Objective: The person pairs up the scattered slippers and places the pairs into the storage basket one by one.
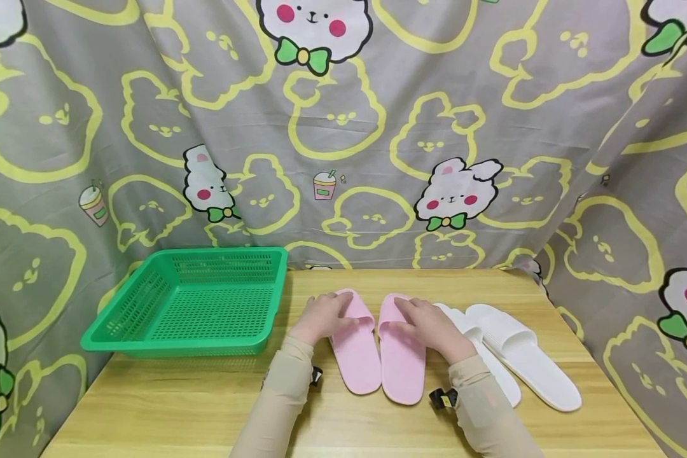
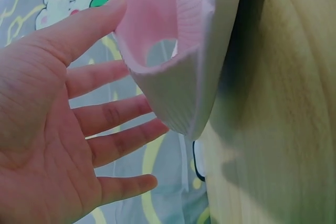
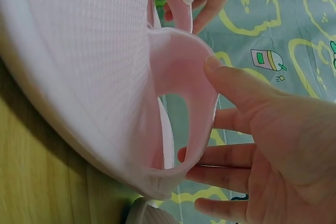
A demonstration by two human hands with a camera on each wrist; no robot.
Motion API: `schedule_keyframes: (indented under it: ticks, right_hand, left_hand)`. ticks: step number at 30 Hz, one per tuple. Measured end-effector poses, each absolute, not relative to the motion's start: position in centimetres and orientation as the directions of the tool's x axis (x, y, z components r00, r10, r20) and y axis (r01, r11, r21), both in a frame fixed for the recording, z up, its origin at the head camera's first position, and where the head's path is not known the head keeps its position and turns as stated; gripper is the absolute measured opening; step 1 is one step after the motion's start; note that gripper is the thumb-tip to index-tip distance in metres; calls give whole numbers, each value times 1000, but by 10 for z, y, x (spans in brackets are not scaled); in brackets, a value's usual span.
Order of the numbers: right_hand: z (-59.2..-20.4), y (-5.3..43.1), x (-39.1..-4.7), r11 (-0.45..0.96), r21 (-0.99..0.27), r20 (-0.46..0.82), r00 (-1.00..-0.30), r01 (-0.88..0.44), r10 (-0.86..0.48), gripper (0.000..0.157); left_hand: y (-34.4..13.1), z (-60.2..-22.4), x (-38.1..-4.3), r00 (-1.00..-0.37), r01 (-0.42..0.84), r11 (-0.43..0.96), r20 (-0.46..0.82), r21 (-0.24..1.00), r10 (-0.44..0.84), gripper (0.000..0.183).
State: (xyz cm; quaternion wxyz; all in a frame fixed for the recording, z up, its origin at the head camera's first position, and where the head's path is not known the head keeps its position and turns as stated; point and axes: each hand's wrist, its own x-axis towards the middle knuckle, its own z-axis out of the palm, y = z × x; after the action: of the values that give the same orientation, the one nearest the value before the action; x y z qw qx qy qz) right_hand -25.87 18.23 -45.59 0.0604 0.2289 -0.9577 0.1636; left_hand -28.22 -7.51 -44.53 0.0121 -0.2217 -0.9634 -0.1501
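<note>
Two pink slippers lie side by side on the table, toes pointing away. My left hand point(image 1: 322, 317) rests on the strap of the left pink slipper point(image 1: 357, 359). In the left wrist view its thumb touches the strap's edge, and the fingers are spread and fairly straight along the outer side. Over the strap of the right pink slipper point(image 1: 403, 372) lies my right hand point(image 1: 437, 327). The right wrist view shows that thumb on the strap edge, with extended fingers touching the side. Both soles appear to rest on the wood.
A green plastic basket point(image 1: 271, 318) stands at the left of the wooden table point(image 1: 217, 401). Two white slippers lie right of the pink pair, the outer white slipper point(image 1: 552, 381) nearer the table's right side. A patterned grey curtain point(image 1: 343, 140) hangs behind and at both sides.
</note>
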Motion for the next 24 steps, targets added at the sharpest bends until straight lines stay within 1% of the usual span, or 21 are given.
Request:
schedule_keyframes:
  ticks: [4,6,9,11,13,19,24]
  right_hand:
    - [-456,184,-260,845,-298,187,-896,-443,-404,60]
    - [-455,184,-260,845,-308,192,-898,-438,-395,61]
    - [-453,185,-260,847,-331,189,-909,-415,-372,64]
    - [-451,187,-259,847,-344,188,-914,-404,-360,64]
    - [-450,188,-259,848,-353,188,-918,-395,-349,65]
    - [-448,192,-260,849,-344,225,-913,-401,-340,66]
    - [-446,195,-261,854,-323,254,-906,-409,-338,63]
  left_hand:
    - [-76,-444,-283,-897,442,855,118,272,426,41]
    - [-77,-443,-284,-895,446,852,130,274,427,39]
    - [-79,-442,-285,-896,444,851,136,282,423,46]
    - [-81,-440,-285,-898,439,851,138,286,417,55]
    - [-82,-438,-284,-899,437,854,139,282,414,59]
    - [-84,-434,-283,-897,441,855,171,272,409,60]
    - [-85,-432,-283,-896,438,862,206,255,394,62]
